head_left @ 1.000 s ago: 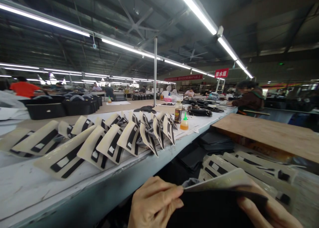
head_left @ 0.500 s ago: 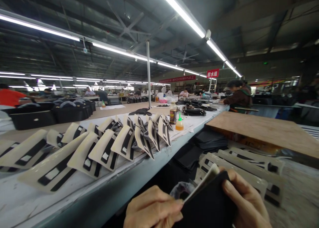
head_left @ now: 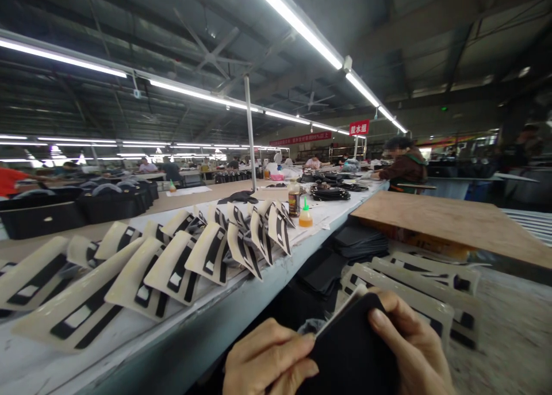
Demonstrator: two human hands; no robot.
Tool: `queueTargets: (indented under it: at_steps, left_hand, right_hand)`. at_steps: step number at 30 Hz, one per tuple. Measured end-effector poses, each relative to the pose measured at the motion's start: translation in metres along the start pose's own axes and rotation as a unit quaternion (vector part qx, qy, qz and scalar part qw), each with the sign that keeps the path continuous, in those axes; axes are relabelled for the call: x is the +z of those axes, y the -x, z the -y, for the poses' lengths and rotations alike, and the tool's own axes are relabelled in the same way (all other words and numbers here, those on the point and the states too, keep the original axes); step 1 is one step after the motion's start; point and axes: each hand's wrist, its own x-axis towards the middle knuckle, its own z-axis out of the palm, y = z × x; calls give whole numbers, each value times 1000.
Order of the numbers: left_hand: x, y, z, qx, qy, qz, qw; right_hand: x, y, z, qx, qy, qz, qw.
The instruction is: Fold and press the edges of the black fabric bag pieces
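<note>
Low in the head view, both hands hold a black panel (head_left: 356,346) with a pale layer along its edge. My left hand (head_left: 269,357) pinches the panel's left edge between thumb and fingers. My right hand (head_left: 409,340) grips its upper right corner, thumb on the black face and fingers behind. The panel's lower part runs out of the frame. Just behind it lie cream panels with black strips (head_left: 405,294) on the worktop at the right. Black flat pieces (head_left: 360,242) are stacked beyond them, under the long table's edge.
Several curved cream panels (head_left: 172,274) stand in rows on the long white table (head_left: 219,314) at left. A glue bottle with green tip (head_left: 306,215) and a brown jar (head_left: 294,199) stand behind them. A brown board (head_left: 452,222) lies at right. A co-worker (head_left: 403,168) works farther back.
The view has turned slightly, so the table and its panels sit a little farther left. Both hands keep their hold on the black panel, with only a small shift of the right hand.
</note>
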Motion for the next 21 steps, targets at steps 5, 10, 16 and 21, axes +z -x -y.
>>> queueTargets:
  at_steps: [5,10,16,21]
  left_hand:
    - [14,-4,-2,-19,10,-33,999]
    - [18,-3,1,-2,31,-48,998]
    - [26,-2,9,13,20,-63,998]
    - [43,-4,1,-54,76,-108,990]
  right_hand:
    - [0,5,7,-48,54,-2,997]
    - [3,10,12,-55,19,-8,998]
    - [1,12,14,-190,151,46,969]
    - [-4,11,12,-212,164,81,960]
